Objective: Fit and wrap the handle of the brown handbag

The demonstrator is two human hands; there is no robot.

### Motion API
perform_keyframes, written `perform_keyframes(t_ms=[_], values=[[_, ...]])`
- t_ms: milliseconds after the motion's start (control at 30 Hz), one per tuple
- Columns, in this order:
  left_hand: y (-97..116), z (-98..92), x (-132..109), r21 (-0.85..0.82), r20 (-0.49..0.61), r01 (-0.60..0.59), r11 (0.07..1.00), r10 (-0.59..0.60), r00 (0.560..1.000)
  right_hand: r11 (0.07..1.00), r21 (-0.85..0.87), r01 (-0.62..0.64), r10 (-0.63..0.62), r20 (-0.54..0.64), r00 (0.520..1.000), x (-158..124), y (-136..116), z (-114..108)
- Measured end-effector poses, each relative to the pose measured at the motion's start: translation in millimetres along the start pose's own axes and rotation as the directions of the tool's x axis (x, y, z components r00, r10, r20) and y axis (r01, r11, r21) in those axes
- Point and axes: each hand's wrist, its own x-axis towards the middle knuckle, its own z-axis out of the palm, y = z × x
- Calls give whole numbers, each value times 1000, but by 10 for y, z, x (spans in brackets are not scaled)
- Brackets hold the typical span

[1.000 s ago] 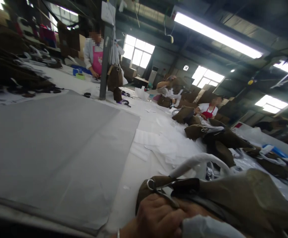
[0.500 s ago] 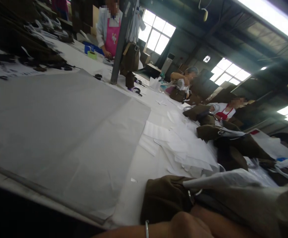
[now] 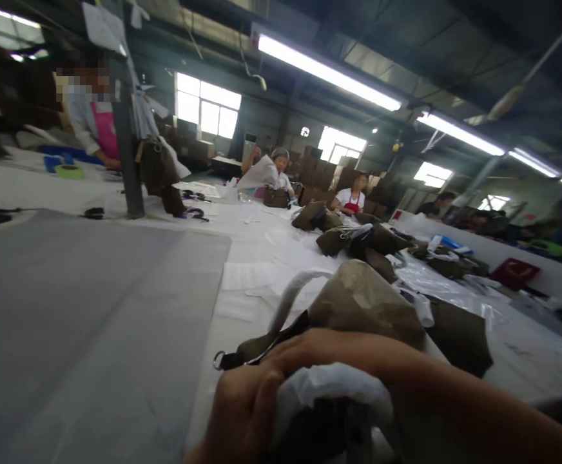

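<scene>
An olive-brown handbag (image 3: 372,299) lies right in front of me, with translucent wrapping on its side. Its handles are wrapped in white, one arching behind my hands and the other handle (image 3: 334,380) curving up close to me. A metal ring (image 3: 218,360) shows at the left end of its dark top edge. My left hand (image 3: 237,406) is closed on the bag's near left edge, thumb uppermost. Reaching across from the right, my right hand (image 3: 305,348) grips the top edge beside it; its fingertips are hidden.
A grey sheet (image 3: 92,309) covers the table at left. White foam sheets (image 3: 247,277) lie beyond the bag. Several more brown bags (image 3: 372,238) are heaped at right. A metal post (image 3: 129,142) rises from the table. Co-workers stand along the far side.
My view has levelled and swung right. The handbag now lies nearer the middle, turned with its top edge toward me. Both hands have come onto that edge.
</scene>
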Motion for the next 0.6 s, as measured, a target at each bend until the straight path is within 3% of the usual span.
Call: perform_keyframes(t_ms=[33,67,100,133,167,233,300,367,433,533,600], values=[[24,-86,58,21,72,152,988,-153,986,997,-52,61,-70,-195,978,-234,-83,-82],[49,-153,128,62,150,270,961,-276,949,988,-150,39,-95,-386,917,-494,-123,-127],[75,-198,208,121,227,343,932,-362,904,968,-249,-38,-120,-589,799,-767,-111,-132],[101,-219,295,175,309,357,917,-396,865,937,-299,-179,-120,-760,638,-1042,-43,-94],[125,-215,387,202,395,324,924,-379,837,898,-286,-335,-105,-877,468,-1307,76,-15],[170,-141,571,176,538,169,970,-238,809,822,-125,-556,-8,-978,208,-1764,417,249],[205,3,737,134,622,-20,991,-68,780,788,130,-602,232,-968,95,-2072,779,601],[222,188,870,160,661,-137,978,-3,750,785,409,-465,502,-860,92,-2204,1023,955],[204,386,960,209,692,-172,963,-21,722,773,606,-190,634,-750,188,-2180,1084,1223],[105,668,1000,183,704,-200,963,13,710,663,719,207,651,-691,314,-1963,929,1355],[28,821,953,135,690,-241,961,84,719,602,701,382,635,-711,303,-1767,801,1277]])
